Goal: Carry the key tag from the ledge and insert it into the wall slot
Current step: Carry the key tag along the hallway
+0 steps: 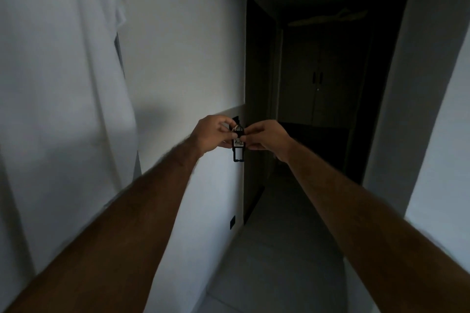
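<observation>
The key tag [238, 143] is a small white label with dark handwriting under a metal ring, held at arm's length at the corner of the white wall. My left hand [212, 133] pinches it from the left and my right hand [264, 138] from the right, fingertips meeting on the tag. Directly behind and below it a black wall slot holder [238, 156] is fixed to the wall, its lower frame showing beneath the tag. Whether the tag sits inside the slot cannot be told; my fingers cover the top of the holder.
A white garment [63, 84] hangs on the left wall. A dark corridor with a cabinet [318, 89] lies ahead, behind a dark door frame [256, 109]. A black socket [232, 222] sits low on the wall. Another white wall [432, 134] stands to the right.
</observation>
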Action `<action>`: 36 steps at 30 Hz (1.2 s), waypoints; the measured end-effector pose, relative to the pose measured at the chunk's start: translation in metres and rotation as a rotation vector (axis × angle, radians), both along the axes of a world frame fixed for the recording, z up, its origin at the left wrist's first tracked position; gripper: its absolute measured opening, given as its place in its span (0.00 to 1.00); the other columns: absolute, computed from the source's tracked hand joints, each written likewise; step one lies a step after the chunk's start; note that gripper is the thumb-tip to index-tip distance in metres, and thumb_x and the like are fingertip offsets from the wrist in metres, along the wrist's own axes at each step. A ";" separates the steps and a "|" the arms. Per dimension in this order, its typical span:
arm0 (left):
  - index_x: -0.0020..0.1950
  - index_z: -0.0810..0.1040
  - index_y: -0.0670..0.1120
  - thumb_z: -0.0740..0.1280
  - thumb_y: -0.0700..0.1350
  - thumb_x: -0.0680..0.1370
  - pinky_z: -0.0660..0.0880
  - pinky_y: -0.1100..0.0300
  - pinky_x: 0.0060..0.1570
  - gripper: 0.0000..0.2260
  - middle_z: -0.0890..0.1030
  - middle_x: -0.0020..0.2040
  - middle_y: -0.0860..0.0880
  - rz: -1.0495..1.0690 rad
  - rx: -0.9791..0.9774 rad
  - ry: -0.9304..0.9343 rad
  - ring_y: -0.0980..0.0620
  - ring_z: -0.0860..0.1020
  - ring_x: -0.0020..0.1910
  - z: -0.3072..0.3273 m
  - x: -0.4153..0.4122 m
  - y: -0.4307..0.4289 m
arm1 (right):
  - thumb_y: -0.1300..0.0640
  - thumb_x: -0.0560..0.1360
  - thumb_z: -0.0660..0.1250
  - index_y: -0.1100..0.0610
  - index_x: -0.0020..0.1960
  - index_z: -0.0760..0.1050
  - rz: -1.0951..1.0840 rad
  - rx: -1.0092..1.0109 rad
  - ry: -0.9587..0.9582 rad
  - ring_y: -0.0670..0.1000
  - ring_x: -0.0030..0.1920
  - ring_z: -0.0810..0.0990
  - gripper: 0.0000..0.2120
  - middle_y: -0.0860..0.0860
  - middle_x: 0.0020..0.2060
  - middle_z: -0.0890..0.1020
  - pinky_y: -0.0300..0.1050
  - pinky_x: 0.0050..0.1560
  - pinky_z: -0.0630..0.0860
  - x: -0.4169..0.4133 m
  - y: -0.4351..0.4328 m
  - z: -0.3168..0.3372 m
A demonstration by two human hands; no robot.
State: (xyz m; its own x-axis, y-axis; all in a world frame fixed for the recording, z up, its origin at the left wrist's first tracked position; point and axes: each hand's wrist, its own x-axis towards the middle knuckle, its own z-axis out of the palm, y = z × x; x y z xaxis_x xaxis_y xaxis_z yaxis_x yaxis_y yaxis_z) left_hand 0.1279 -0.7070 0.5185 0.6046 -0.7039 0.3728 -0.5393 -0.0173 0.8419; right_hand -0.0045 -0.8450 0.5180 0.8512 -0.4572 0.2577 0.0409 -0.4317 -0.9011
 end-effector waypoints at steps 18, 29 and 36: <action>0.50 0.82 0.45 0.75 0.33 0.72 0.85 0.53 0.41 0.11 0.85 0.38 0.45 0.090 -0.061 -0.039 0.49 0.86 0.35 -0.002 0.006 -0.145 | 0.65 0.72 0.73 0.65 0.56 0.80 0.135 -0.055 0.007 0.59 0.55 0.84 0.13 0.61 0.53 0.84 0.54 0.58 0.81 0.015 -0.159 0.008; 0.52 0.83 0.46 0.77 0.34 0.71 0.84 0.42 0.47 0.12 0.86 0.43 0.40 0.073 -0.037 -0.033 0.39 0.87 0.42 0.005 0.087 -0.204 | 0.63 0.71 0.74 0.63 0.55 0.81 0.122 -0.014 -0.038 0.58 0.53 0.85 0.13 0.60 0.51 0.85 0.54 0.57 0.81 0.090 -0.217 0.007; 0.56 0.82 0.40 0.75 0.33 0.72 0.85 0.43 0.47 0.13 0.85 0.44 0.38 0.026 -0.034 -0.025 0.37 0.87 0.45 0.023 0.155 -0.234 | 0.65 0.74 0.71 0.65 0.56 0.80 0.119 -0.005 -0.064 0.58 0.54 0.84 0.12 0.61 0.53 0.84 0.44 0.51 0.83 0.151 -0.239 0.022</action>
